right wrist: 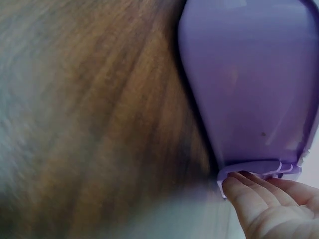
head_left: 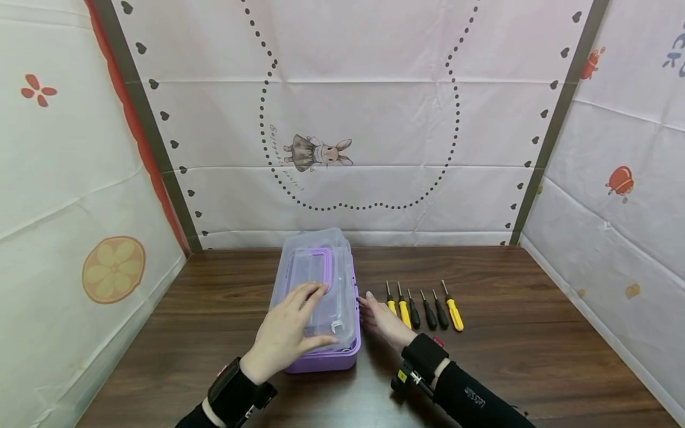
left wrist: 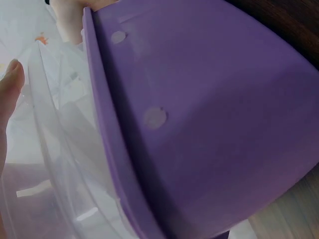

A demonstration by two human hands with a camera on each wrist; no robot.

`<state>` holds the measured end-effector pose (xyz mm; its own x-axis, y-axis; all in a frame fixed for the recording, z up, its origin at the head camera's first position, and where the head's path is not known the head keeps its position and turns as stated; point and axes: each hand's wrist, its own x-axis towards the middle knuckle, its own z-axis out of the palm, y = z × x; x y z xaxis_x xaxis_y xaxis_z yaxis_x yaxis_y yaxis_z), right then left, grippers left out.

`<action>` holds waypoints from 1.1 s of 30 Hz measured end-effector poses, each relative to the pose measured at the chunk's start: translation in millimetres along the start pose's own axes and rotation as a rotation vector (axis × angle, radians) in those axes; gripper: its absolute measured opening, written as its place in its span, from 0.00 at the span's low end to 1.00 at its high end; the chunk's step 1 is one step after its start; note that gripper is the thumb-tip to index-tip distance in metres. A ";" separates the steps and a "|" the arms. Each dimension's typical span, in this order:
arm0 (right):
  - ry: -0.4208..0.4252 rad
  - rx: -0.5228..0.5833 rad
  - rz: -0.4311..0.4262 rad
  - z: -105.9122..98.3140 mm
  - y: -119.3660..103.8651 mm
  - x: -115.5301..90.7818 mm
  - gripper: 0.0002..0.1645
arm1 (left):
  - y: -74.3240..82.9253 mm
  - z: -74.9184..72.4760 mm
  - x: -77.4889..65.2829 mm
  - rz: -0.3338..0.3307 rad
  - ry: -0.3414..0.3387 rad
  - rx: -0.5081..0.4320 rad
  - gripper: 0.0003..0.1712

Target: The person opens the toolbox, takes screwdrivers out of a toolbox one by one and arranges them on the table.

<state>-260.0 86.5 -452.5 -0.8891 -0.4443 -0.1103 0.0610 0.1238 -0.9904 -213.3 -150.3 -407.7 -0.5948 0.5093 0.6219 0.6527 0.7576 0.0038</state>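
Note:
A storage box with a translucent lid (head_left: 316, 315) and a purple base (head_left: 326, 362) stands on the table. The lid lies over the base and carries a purple handle (head_left: 327, 261). My left hand (head_left: 287, 327) rests over the near left part of the lid, fingers and thumb spread. At the box's right side is my right hand (head_left: 382, 320). In the right wrist view its fairly straight fingers (right wrist: 254, 194) reach under the purple latch (right wrist: 254, 169) and touch it. The left wrist view shows the purple side wall (left wrist: 214, 99) close up.
Several screwdrivers lie in a row right of the box, some with yellow handles (head_left: 455, 315), some with black handles (head_left: 430, 315). The brown wooden table (head_left: 514, 333) is bordered by printed white cloth (head_left: 364, 119) at the back and sides.

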 end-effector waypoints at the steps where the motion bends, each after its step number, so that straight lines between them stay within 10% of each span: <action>1: 0.006 -0.004 0.005 -0.7 -1.1 0.4 0.45 | 0.6 0.7 0.3 0.006 -0.005 0.008 0.57; 10: 0.204 -0.152 0.034 -9.2 -21.1 16.4 0.42 | 6.6 7.2 2.2 0.029 -0.074 0.064 0.56; 33: 0.242 -0.668 0.011 -15.2 -21.2 53.4 0.44 | 11.9 9.5 2.3 0.028 -0.144 0.109 0.57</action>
<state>-315.6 73.6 -436.2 -0.9706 -0.2396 -0.0219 -0.1515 0.6794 -0.7180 -211.3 -136.2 -413.6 -0.6433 0.5777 0.5024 0.6194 0.7784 -0.1019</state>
